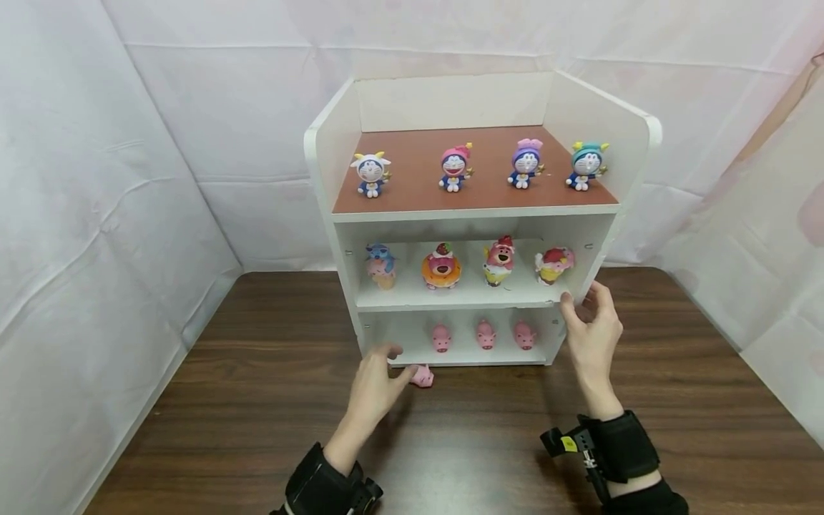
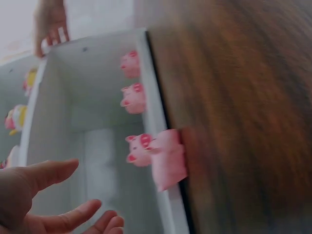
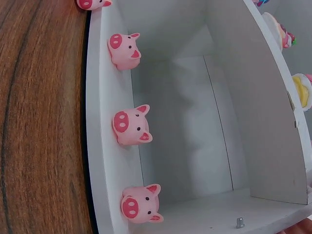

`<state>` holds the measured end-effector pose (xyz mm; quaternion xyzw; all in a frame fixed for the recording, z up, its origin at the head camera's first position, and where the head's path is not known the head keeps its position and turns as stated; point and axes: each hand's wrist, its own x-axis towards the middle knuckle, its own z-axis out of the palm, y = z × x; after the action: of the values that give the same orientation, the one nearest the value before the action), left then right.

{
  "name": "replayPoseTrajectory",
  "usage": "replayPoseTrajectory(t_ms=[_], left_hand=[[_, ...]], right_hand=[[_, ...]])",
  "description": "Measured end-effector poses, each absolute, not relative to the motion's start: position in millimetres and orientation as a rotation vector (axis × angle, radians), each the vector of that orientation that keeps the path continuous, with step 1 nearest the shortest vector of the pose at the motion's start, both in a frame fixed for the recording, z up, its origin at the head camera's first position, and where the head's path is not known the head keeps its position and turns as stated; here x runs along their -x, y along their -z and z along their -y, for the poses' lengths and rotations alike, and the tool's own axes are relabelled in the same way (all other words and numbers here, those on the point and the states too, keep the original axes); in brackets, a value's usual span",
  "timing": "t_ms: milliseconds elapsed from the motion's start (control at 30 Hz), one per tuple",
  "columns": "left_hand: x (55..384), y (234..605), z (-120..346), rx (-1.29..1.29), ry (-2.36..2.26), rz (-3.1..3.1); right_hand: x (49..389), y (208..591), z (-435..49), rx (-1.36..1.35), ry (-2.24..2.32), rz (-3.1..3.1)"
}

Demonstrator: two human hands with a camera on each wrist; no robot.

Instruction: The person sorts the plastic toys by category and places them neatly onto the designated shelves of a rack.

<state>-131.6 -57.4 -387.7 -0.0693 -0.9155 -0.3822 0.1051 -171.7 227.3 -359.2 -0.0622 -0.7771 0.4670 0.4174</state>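
A pink pig figure [image 1: 422, 376] lies tilted at the front edge of the bottom shelf, overlapping that edge in the left wrist view. Beside it is my left hand [image 1: 376, 383], thumb and fingers spread; the left wrist view shows a gap between them and the pig [image 2: 168, 161]. My right hand [image 1: 594, 332] grips the right side panel of the white shelf unit [image 1: 450, 214], thumb in front at the middle shelf's height. Three more pig figures, including the nearest one to the right panel [image 3: 141, 204], stand upright in a row on the bottom shelf [image 1: 412, 350].
Several figures in blue with coloured hats, one in pink [image 1: 454, 168], stand on the brown top board [image 1: 412, 154]. The middle shelf [image 1: 405, 293] bears several dessert-like figures, such as a doughnut one [image 1: 441, 268]. White cloth [image 1: 225, 107] hangs behind the wooden table [image 1: 489, 450].
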Motion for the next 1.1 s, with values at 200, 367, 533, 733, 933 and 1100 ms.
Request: replayPoseTrajectory(t_ms=[200,367,533,733,933,1100], left_hand=[[136,397,50,0.208,1.010,2.848],[141,402,44,0.212,0.913,2.908],[147,405,40,0.245,0.826,2.959],[155,409,36,0.285,0.787,3.004],[159,410,34,0.300,0.743,3.019],[160,410,35,0.324,0.722,2.999]], right_hand=[[172,361,-227,0.160,-1.165,1.947],[172,361,-227,0.161,-1.169,1.948],[171,361,-227,0.169,-1.162,1.954],[171,361,-227,0.172,-1.170,1.958],[171,361,-227,0.167,-1.177,1.952],[171,359,-226,0.162,-1.183,1.949]])
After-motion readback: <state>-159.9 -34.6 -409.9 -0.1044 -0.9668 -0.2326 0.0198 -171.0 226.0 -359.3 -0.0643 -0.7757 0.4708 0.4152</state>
